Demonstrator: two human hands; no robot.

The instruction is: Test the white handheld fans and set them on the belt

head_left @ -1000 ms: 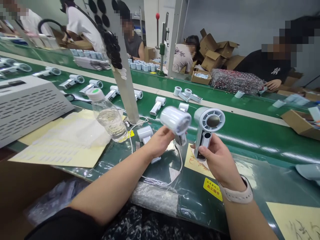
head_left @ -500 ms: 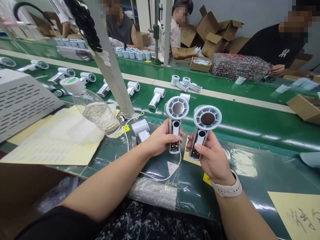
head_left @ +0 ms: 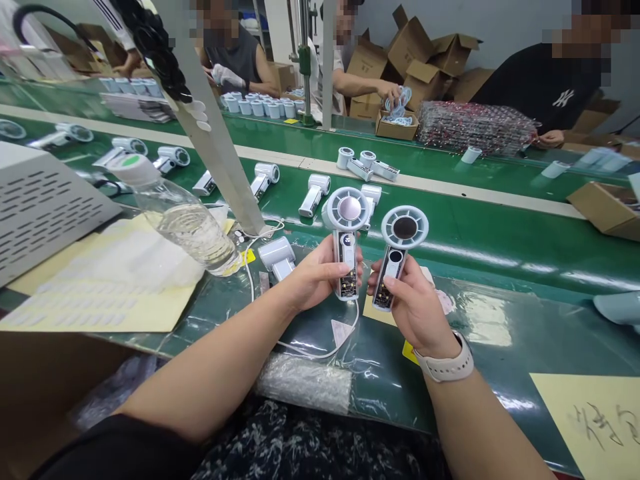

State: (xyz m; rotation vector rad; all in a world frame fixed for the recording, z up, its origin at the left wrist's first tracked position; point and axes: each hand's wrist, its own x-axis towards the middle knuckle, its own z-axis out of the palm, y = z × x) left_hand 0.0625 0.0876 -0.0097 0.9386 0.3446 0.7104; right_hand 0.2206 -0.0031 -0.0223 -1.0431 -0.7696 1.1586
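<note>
Green belt surface (head_left: 450, 233) runs through a packing room stacked with cardboard boxes (head_left: 410, 50). The left hand (head_left: 317, 283) has a closed grip around the handle of a white handheld fan (head_left: 345, 209), which stands upright with its round head on top and a circuit board showing through the clear handle. The right hand (head_left: 413, 310) holds a second fan (head_left: 404, 228) in the same closed grip, tilted slightly and just right of the first fan, not touching it. A smartwatch (head_left: 444, 365) sits on the right wrist.

Just left of the first fan, a fan body (head_left: 277, 258) lies on the surface, and a white cable (head_left: 320, 351) loops below that fan. Bubble wrap (head_left: 305, 383) lies nearer the person, below the cable. Further left of the first fan are a tilted water bottle (head_left: 190, 230), a yellow sheet of white stickers (head_left: 100, 293) and a slotted gray machine (head_left: 45, 213). A white post (head_left: 235, 180) stands left of the first fan and blocks part of the view along the belt. Beyond the first fan, more fan parts (head_left: 314, 195) stand on the belt, and a co-worker in a dark T-shirt (head_left: 540, 87) works far to its right.
</note>
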